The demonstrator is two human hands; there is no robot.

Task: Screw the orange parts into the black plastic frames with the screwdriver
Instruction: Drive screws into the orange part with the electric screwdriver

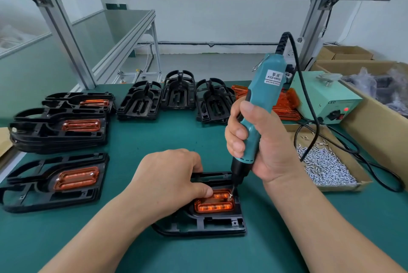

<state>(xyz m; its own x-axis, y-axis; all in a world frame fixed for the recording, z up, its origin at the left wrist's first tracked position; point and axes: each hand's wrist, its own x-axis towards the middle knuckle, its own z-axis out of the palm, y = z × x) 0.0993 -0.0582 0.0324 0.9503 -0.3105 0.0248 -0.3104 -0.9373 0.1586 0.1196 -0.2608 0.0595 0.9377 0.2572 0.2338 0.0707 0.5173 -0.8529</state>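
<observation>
While your right hand point(265, 140) wraps its fingers point(235, 133) round the screwdriver point(265, 87), the bit touches the orange part point(215, 205) at lower centre, just beside your thumb; your left hand point(167, 175) grips the black frame point(209, 224). Screws point(324, 164) lie right.

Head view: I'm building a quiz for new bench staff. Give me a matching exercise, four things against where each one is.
Things:
1. screwdriver
2. loose screws
3. pale green power box
4. orange part under the tip

Places:
a. in the cardboard tray
b. seated in the nearest black frame, left hand thumb on it
c. gripped in the right hand
d. beyond the tray, red light on

Pairs: 1-c, 2-a, 3-d, 4-b
</observation>
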